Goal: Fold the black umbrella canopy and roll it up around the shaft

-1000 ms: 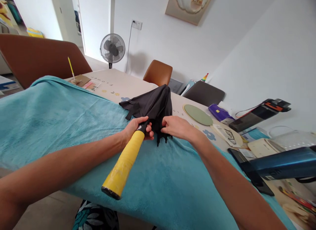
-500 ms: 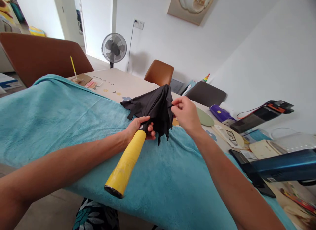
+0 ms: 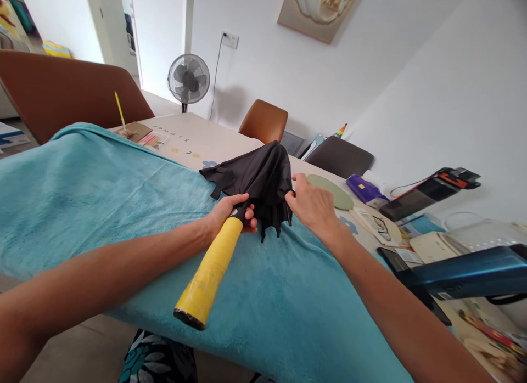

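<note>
A black folding umbrella (image 3: 257,172) with a yellow wrapped handle (image 3: 212,270) lies across the middle, its handle end toward me. The canopy is loosely folded, with rib tips hanging at its lower right edge. My left hand (image 3: 230,212) is closed around the black neck just above the yellow grip. At the canopy's right edge, my right hand (image 3: 310,202) pinches the fabric between thumb and bent fingers. A strap dangles at the canopy's left side. Beneath everything lies a turquoise blanket (image 3: 135,207).
To the right are a green oval mat (image 3: 329,191), a purple pack (image 3: 365,190), eyeglasses (image 3: 382,228), a dark blue bottle (image 3: 473,273) and a phone-like black slab (image 3: 395,262). A fan (image 3: 188,78) and brown chairs (image 3: 263,121) stand beyond the table.
My right hand has shifted slightly down and drawn the canopy's right edge outward, so the folds there spread wider. My left hand keeps its hold on the umbrella.
</note>
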`<state>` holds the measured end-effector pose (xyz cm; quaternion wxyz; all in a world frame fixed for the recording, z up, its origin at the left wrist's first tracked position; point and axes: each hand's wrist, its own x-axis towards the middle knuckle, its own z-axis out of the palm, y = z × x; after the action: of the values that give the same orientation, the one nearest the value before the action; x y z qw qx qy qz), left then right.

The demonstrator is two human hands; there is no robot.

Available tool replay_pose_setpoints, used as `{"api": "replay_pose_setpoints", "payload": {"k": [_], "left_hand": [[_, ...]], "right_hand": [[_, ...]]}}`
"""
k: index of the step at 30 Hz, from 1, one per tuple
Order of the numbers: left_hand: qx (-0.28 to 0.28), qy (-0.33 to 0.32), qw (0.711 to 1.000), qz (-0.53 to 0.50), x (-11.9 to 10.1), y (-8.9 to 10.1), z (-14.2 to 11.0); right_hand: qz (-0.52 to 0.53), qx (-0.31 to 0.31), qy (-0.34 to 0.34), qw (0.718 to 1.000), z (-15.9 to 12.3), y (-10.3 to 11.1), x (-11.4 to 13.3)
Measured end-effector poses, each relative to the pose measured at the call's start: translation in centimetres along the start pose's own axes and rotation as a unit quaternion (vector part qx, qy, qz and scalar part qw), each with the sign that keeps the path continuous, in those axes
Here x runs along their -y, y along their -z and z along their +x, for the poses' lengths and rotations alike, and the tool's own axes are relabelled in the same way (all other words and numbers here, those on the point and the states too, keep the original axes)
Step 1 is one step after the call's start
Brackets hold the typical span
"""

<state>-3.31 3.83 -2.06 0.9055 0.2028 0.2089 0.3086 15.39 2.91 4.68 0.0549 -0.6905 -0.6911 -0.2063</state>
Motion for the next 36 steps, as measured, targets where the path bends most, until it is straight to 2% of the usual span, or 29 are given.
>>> {"api": "replay_pose_setpoints", "payload": {"k": [4,10,14,17,19,21,24,27,30,33,36], "left_hand": [[0.002,0.006,1.0,0.0,0.0,0.0,0.0],[0.003,0.006,1.0,0.007,0.0,0.0,0.1],[0.003,0.003,1.0,0.006,0.1,0.0,0.0],[0.001,0.002,1.0,0.006,0.0,0.0,0.0],[-0.001,0.004,1.0,0.007,0.0,0.0,0.0],[-0.005,0.004,1.0,0.006,0.1,-0.1,0.0],[-0.022,0.004,1.0,0.005,0.2,-0.5,-0.2],[-0.054,0.014,0.998,0.014,0.4,-0.9,-0.3],[-0.061,0.034,0.997,0.012,0.6,-1.0,-0.3],[-0.036,0.047,0.998,0.006,0.7,-0.9,-0.2],[-0.026,0.05,0.998,0.009,0.7,-0.8,-0.1]], "right_hand": [[-0.097,0.031,0.059,0.993,0.3,0.0,0.2],[-0.113,0.049,0.075,0.99,2.4,-0.9,0.1],[-0.084,0.004,0.025,0.996,4.3,-1.2,-0.5],[0.022,-0.091,-0.072,0.993,5.8,-0.8,-0.9],[0.127,-0.164,-0.134,0.969,6.6,-0.7,-0.9],[0.23,-0.21,-0.179,0.933,7.2,-0.9,-0.5],[0.334,-0.212,-0.239,0.887,7.5,-1.8,1.0],[0.39,-0.196,-0.279,0.855,7.8,-2.6,3.1],[0.452,-0.234,-0.286,0.812,8.3,-3.0,5.4],[0.532,-0.273,-0.252,0.761,8.7,-3.8,7.3],[0.6,-0.271,-0.256,0.708,8.9,-5.1,7.9]]}}
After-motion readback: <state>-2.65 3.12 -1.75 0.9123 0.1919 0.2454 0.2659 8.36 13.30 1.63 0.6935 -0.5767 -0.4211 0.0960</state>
